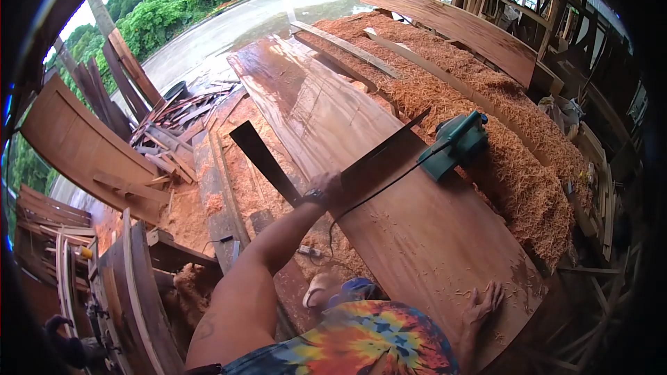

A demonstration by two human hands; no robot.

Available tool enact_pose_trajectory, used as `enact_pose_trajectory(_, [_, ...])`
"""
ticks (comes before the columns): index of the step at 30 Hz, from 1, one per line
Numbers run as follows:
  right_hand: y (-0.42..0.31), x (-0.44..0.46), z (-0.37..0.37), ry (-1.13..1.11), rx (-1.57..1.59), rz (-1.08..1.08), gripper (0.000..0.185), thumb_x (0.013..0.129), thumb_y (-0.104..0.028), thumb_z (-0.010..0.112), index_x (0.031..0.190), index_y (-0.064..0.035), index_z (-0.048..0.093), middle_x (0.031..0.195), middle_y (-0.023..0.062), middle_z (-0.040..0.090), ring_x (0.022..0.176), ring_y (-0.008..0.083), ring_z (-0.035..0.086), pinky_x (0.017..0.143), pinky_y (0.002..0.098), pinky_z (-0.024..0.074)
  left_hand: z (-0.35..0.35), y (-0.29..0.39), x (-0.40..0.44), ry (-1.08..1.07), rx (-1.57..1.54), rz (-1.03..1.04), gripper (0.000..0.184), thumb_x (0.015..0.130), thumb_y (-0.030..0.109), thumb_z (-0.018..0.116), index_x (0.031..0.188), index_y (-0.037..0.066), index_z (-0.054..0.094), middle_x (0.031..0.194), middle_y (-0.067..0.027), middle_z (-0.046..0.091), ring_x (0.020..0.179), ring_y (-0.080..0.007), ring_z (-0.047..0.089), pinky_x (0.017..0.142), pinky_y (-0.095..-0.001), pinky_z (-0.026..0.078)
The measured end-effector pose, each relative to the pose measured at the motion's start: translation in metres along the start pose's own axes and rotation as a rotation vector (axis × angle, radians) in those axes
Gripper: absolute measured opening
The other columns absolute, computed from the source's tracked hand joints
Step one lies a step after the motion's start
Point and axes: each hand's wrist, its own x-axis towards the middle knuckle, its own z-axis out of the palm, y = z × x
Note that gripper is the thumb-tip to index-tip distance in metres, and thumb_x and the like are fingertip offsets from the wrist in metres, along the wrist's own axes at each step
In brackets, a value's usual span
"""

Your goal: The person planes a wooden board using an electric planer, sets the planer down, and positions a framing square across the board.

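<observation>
A wide wooden board (389,236) lies in front of me, running away toward the road, with a few shavings on its surface. My left hand (325,186) is closed around a dark L-shaped carpenter's square (267,167) near its corner. One leg of the square reaches across the board; the other sticks out past the board's left edge. Flat on the near right end of the board rests my right hand (484,307), open, holding nothing. A green electric planer (455,146) sits at the board's right edge, its black cord trailing under my left wrist.
Heaped wood shavings (514,201) line the right side, with long planks (451,24) lying on them. At left lean a curved wooden panel (80,142) and stacked boards (132,292). Scrap wood (180,132) is piled farther off. A wet road (208,35) passes behind.
</observation>
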Motion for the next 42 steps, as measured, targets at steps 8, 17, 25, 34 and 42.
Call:
enact_pose_trajectory(8, [-0.003,0.001,-0.003,-0.020,-0.003,0.006,0.055,0.092,-0.028,0.064,0.133,0.0082,0.055,0.145,0.0294,0.046,0.138,0.0492,0.038,0.115,0.0557,0.0311,-0.001,-0.001,0.001,-0.029,0.004,-0.008,0.018,0.083,0.016,0.054,0.092,0.004,0.063,0.095,-0.0222,0.071,0.091,-0.0412,0.069,0.081,-0.0494,0.054])
enact_pose_trajectory(17, [-0.003,0.001,-0.003,-0.018,0.005,0.022,0.058,0.091,-0.031,0.064,0.133,0.0074,0.055,0.143,0.0307,0.048,0.136,0.0514,0.038,0.114,0.0582,0.0309,0.003,-0.006,0.003,-0.027,0.026,0.003,0.018,0.082,0.018,0.056,0.093,0.005,0.063,0.095,-0.0213,0.071,0.089,-0.0418,0.069,0.077,-0.0500,0.054])
enact_pose_trajectory(25, [-0.003,0.001,-0.003,-0.011,0.002,0.009,0.058,0.091,-0.032,0.065,0.132,0.0087,0.055,0.143,0.0308,0.048,0.136,0.0507,0.039,0.114,0.0579,0.0313,0.005,-0.007,0.005,-0.010,0.036,0.005,0.018,0.081,0.018,0.057,0.093,0.006,0.063,0.092,-0.0217,0.071,0.088,-0.0417,0.070,0.076,-0.0503,0.055])
enact_pose_trajectory(34, [-0.002,0.001,-0.003,-0.004,-0.005,-0.009,0.057,0.092,-0.032,0.065,0.131,0.0081,0.056,0.143,0.0305,0.048,0.137,0.0500,0.039,0.115,0.0575,0.0312,0.000,-0.003,0.002,-0.044,0.031,-0.021,0.019,0.081,0.017,0.058,0.093,0.004,0.064,0.092,-0.0229,0.071,0.089,-0.0422,0.069,0.078,-0.0504,0.055])
enact_pose_trajectory(42, [-0.011,0.002,-0.011,-0.045,-0.004,0.040,0.056,0.092,-0.027,0.065,0.133,0.0086,0.055,0.145,0.0291,0.046,0.140,0.0481,0.036,0.117,0.0546,0.0296,-0.005,-0.002,0.000,-0.065,0.000,-0.031,0.020,0.082,0.017,0.063,0.097,0.002,0.065,0.095,-0.0250,0.070,0.095,-0.0432,0.068,0.082,-0.0507,0.054])
